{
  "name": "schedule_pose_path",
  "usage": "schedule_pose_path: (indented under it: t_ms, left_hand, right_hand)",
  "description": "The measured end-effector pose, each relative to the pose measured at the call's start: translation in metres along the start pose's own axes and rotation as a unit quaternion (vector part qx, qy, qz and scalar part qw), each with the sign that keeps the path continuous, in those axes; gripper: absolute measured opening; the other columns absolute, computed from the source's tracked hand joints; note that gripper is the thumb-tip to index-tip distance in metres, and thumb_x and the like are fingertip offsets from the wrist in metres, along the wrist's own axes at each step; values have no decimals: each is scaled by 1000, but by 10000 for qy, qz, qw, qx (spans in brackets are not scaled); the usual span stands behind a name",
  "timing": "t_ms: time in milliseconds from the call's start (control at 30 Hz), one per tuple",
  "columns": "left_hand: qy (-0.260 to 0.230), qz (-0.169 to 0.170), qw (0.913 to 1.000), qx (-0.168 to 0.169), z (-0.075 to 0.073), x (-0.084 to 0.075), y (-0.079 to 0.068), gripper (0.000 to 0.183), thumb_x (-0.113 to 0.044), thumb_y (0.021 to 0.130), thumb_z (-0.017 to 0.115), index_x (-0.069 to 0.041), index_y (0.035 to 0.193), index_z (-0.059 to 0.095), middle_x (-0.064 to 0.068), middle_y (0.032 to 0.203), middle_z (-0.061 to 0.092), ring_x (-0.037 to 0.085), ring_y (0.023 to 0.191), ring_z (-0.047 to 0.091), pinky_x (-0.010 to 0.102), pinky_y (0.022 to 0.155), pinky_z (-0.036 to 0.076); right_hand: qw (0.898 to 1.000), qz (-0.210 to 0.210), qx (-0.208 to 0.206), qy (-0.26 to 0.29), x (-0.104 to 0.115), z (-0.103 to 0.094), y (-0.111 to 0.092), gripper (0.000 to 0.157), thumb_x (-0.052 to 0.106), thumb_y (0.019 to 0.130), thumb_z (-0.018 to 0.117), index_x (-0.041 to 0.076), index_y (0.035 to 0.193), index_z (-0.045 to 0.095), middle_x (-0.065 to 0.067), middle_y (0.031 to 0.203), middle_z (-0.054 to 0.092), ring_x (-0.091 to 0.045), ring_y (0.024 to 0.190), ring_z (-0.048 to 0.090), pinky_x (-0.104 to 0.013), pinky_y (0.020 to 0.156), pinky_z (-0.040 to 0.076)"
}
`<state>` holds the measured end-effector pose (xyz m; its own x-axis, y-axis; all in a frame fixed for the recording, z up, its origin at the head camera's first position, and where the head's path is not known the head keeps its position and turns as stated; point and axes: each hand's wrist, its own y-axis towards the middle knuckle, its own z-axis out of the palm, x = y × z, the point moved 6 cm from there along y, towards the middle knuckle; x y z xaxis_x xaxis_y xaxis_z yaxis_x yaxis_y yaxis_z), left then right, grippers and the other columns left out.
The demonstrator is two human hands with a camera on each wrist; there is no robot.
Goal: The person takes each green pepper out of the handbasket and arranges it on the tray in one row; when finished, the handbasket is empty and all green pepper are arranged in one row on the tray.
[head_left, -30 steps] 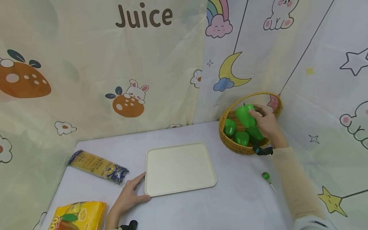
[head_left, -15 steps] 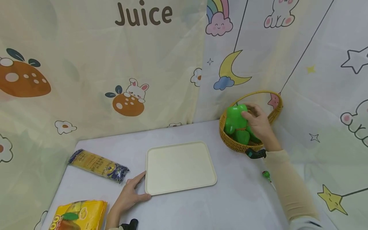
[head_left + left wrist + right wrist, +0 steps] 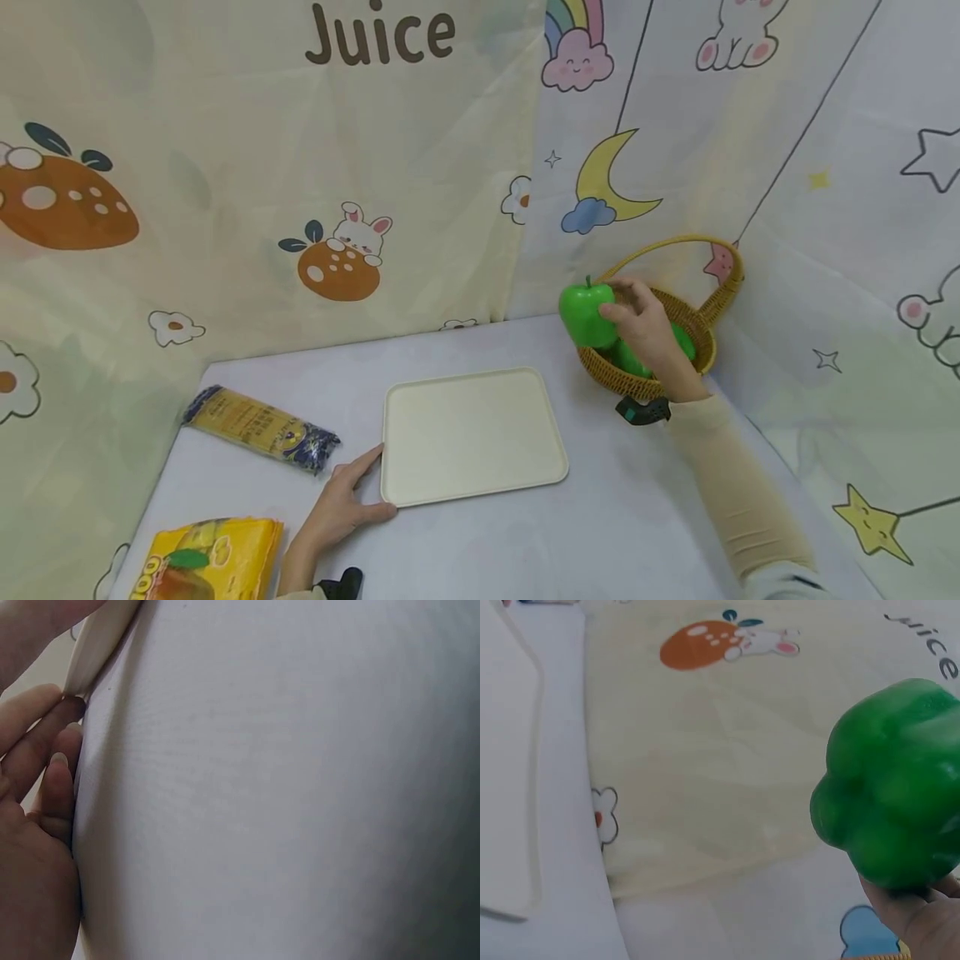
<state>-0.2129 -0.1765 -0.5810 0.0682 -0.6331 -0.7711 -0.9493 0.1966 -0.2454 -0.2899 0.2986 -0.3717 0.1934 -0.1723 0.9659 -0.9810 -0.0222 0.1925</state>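
My right hand (image 3: 645, 325) holds a glossy green bell pepper (image 3: 583, 318) with thumb and fingers, above the left rim of a woven basket (image 3: 705, 333). The pepper's lobed underside fills the right side of the right wrist view. Other green pieces (image 3: 628, 358) lie in the basket, partly covered by the hand and pepper. At the near left corner of a cream rectangular tray (image 3: 476, 437), my left hand (image 3: 330, 507) rests with its fingers against the left edge and its thumb at the front edge. The left wrist view shows those fingertips (image 3: 71, 712) touching the tray's edge.
A gold and blue plastic packet (image 3: 262, 427) lies left of the tray. Nearer, a yellow packet (image 3: 206, 558) with fruit pictures is at the lower left. The basket's tall handle (image 3: 675, 242) arches up beside a printed cloth backdrop (image 3: 420, 200).
My right hand has carried the bell pepper leftward from over the basket's middle to beyond its left rim. The lollipop on the table is now hidden by the right arm. My left hand stays put.
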Motion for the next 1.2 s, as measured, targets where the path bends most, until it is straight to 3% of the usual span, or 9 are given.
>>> schedule_pose_path:
  t_ms: [167, 333, 433, 567, 800, 1033, 1200]
  left_hand:
    - [-26, -9, 10000, 6, 0, 0, 1, 104, -43, 61, 94, -35, 151, 44, 2, 161, 43, 32, 147, 35, 66, 120, 31]
    - [-41, -27, 10000, 48, 2, 1, 1, 104, -43, 60, 94, -35, 151, 44, 2, 161, 42, 33, 148, 34, 67, 120, 29]
    - [-48, -24, 10000, 37, 3, 2, 0, 104, -42, 59, 94, -35, 151, 44, 1, 161, 43, 32, 148, 35, 67, 120, 29]
    - [-42, -8, 10000, 10, 2, 1, 0, 104, -42, 59, 94, -35, 151, 45, -1, 160, 43, 30, 145, 36, 66, 120, 30]
    - [-86, -52, 9999, 8, 2, 1, 0, 104, -41, 59, 94, -35, 150, 45, -1, 160, 43, 31, 147, 35, 67, 121, 27]
    - [-48, -101, 9999, -28, 1, 1, -2, 104, -41, 60, 94, -35, 151, 44, 0, 160, 43, 31, 146, 36, 67, 120, 28]
    - [-57, -66, 9999, -57, 0, -1, -1, 104, -41, 59, 94, -35, 151, 45, 0, 160, 44, 31, 147, 36, 66, 121, 28]
  right_hand:
    - [9954, -287, 580, 713, 5, 25, -1, 35, 15, 101, 55, 12, 134, 43, 4, 125, 48, -3, 112, 59, -16, 88, 57]
    - [9917, -559, 971, 635, 5, 48, -1, 43, 6, 98, 55, 0, 138, 39, 3, 134, 43, 3, 120, 56, -13, 90, 56]
    - [9886, -718, 1178, 601, 4, 62, -1, 48, 4, 98, 57, -10, 138, 34, -5, 138, 40, 4, 123, 54, -13, 91, 55]
    - [9846, -829, 1360, 722, 3, 79, -1, 52, 7, 96, 63, -12, 136, 34, -11, 141, 38, 2, 124, 54, -15, 90, 56]
    - [9752, -1085, 1665, 978, 0, 109, 1, 58, 19, 93, 71, -8, 133, 39, 1, 135, 42, -4, 122, 55, -19, 91, 57]
    - [9763, -1187, 1773, 350, -12, 143, 3, 64, 19, 91, 74, -9, 139, 42, -26, 143, 43, -9, 124, 49, -24, 98, 50]
    - [9781, -925, 1861, 140, -28, 166, 2, 58, 8, 89, 74, -2, 139, 48, -22, 142, 48, -21, 121, 49, -24, 91, 52]
